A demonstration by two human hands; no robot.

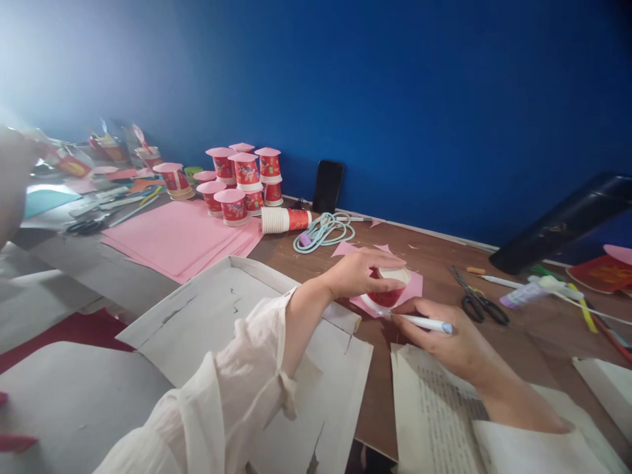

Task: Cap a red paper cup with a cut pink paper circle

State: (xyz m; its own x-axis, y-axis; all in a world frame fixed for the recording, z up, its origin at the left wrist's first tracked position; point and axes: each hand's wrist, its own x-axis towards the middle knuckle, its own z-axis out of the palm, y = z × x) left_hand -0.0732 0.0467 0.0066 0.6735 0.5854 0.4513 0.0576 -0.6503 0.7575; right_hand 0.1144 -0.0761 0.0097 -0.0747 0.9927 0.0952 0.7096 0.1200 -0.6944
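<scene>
A red paper cup stands upside down on a piece of pink paper, its white rim against the sheet. My left hand curves over the cup from the left, thumb and fingers gripping it. In my right hand is a white pen with a bluish end, held low and nearly flat. The pen's tip meets the pink paper by the cup's rim; any line there is too small to make out.
Red cups topped with pink discs stand stacked behind pink sheets. Nested cups, a coiled pale-blue cord and a phone lie near the wall. Scissors, a glue stick and a printed book are rightward.
</scene>
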